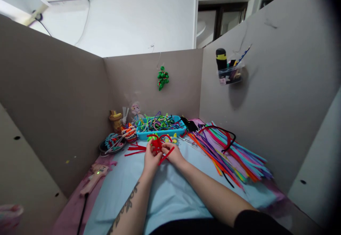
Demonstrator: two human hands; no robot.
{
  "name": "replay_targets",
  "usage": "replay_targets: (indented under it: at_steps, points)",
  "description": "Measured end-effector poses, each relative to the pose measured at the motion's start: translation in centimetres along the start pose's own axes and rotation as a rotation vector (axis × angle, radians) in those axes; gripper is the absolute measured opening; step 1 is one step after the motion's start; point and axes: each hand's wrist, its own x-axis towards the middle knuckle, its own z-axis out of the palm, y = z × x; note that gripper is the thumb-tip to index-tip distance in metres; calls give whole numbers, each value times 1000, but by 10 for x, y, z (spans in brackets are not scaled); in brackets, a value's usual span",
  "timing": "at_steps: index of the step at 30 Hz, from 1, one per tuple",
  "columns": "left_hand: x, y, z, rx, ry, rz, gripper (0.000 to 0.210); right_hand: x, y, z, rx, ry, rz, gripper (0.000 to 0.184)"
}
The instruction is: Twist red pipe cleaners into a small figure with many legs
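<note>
Red pipe cleaners (156,143), bent together into a small shape with loose ends sticking out, are held up between my two hands. My left hand (151,155) is closed round the left side of the shape. The fingers of my right hand (171,152) pinch it from the right, where one red end slants down past the thumb. Beside my left hand, more red pipe cleaners (135,150) lie on the light blue cloth (119,188). Just behind my hands are small green and yellow pieces (174,138), partly hidden by them.
A blue tray (144,135) of tangled pipe cleaners stands at the back. Straight coloured pipe cleaners (234,156) lie in a heap at right, near scissors (188,140). At left are a dark bowl (103,149) and a pink glue gun (93,181). Grey panels (181,78) enclose the table.
</note>
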Motion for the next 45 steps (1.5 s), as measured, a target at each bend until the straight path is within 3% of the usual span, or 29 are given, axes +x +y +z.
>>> replay_targets:
  at_steps: [6, 21, 27, 35, 39, 45]
  points:
    - [-1, -3, -1, 92, 44, 72, 73, -5, -9, 1, -170, 42, -143, 17]
    - [-3, -8, -3, 187, 99, 128, 72, -12, -19, -3, -473, 15, -269, 23]
    - [-1, 0, 0, -26, -13, -45, 94, -10, -22, -9, -624, 56, -318, 22]
    - [-4, 3, -5, -157, -55, -188, 100, -5, -18, -17, -615, -38, -589, 18]
    - [-3, 4, -3, -143, -9, -269, 88, -1, -15, -20, -689, -40, -653, 12]
    - [1, 5, -7, -203, -13, -243, 45, -1, -12, -18, -736, -50, -747, 15]
